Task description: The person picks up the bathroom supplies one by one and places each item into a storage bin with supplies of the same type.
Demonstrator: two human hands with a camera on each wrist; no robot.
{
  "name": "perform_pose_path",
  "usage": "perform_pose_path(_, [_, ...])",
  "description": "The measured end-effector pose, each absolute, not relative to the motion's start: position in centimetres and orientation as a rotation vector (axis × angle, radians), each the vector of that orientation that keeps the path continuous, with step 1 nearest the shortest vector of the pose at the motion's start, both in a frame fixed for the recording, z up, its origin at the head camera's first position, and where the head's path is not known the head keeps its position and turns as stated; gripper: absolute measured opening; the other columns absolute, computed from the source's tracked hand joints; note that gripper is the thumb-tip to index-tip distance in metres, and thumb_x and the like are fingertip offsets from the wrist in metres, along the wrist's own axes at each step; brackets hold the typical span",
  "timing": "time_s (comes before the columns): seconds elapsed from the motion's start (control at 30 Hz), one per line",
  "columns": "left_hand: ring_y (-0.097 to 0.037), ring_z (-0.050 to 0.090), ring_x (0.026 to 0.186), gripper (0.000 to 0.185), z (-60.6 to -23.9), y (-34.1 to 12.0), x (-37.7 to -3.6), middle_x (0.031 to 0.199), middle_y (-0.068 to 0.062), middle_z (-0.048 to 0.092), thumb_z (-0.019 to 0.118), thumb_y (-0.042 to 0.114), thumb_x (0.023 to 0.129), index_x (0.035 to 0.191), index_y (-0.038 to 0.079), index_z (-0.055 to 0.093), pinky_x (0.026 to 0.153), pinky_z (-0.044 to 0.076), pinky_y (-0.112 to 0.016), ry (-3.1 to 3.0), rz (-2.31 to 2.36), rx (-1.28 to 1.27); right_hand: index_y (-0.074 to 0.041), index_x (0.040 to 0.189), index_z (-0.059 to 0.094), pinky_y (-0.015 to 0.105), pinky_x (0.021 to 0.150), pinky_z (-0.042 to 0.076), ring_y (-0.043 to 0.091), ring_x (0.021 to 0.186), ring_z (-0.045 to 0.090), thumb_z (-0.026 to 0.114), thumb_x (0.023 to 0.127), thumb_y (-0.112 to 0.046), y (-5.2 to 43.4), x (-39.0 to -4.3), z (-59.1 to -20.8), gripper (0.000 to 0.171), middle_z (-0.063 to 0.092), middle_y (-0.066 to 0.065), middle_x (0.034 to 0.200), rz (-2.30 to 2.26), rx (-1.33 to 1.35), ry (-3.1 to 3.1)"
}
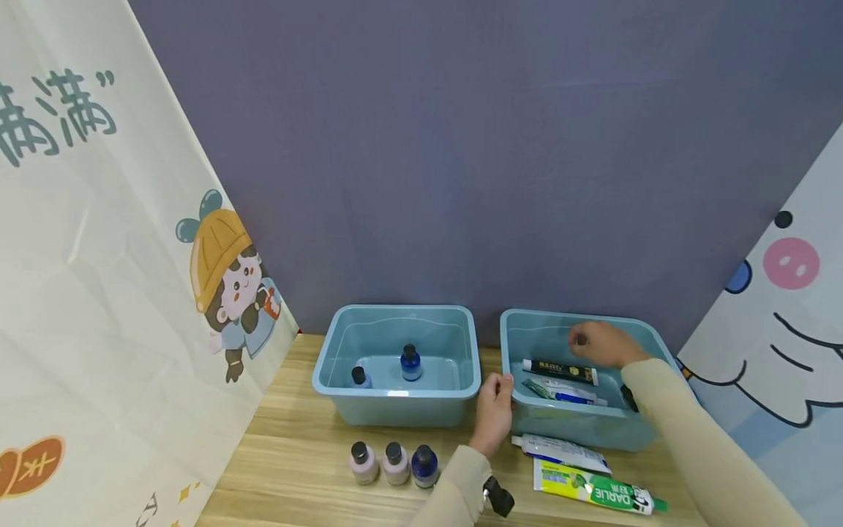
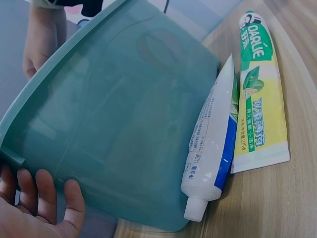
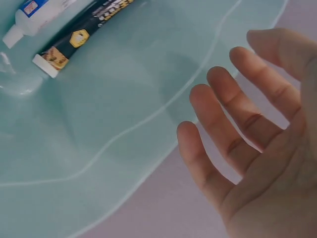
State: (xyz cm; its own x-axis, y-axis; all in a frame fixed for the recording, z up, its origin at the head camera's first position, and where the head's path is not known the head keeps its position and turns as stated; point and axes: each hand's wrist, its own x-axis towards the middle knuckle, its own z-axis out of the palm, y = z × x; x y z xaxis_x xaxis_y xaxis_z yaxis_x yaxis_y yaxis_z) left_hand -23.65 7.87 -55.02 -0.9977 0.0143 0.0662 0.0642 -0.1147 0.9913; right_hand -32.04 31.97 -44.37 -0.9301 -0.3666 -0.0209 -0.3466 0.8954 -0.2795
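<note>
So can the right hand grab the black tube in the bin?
Probably yes. The right hand hovers open inside the right bin, just above the black tube, and nothing lies between them. The tube rests uncovered on the bin floor.

Toothpaste tube cut off at edge

Right blue bin, two tubes inside.
It sits upright on the wood, far right; a black toothpaste tube and a white-blue one lie flat inside.
</note>
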Motion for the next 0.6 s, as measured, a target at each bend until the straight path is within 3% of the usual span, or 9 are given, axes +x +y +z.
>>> perform_pose_path(0.6, [-0.008, 0.044, 0.061, 0.038, -54.5, 7.6, -23.5, 0.069, 0.004, 0.044, 0.051, 0.03, 0.109, 0.08, 0.005, 0.048, 0.06, 0.039, -0.023, -2.064, -2.341, -0.094, -0.016, 0.106, 0.075, 0.042, 0.071, 0.055, 0.014, 0.084, 0.063, 0.072, 0.095, -0.02, 31.4, -26.2, -42.2, 0.012, 0.072, 0.001, 0.102, -0.502, -0.609, 3.172])
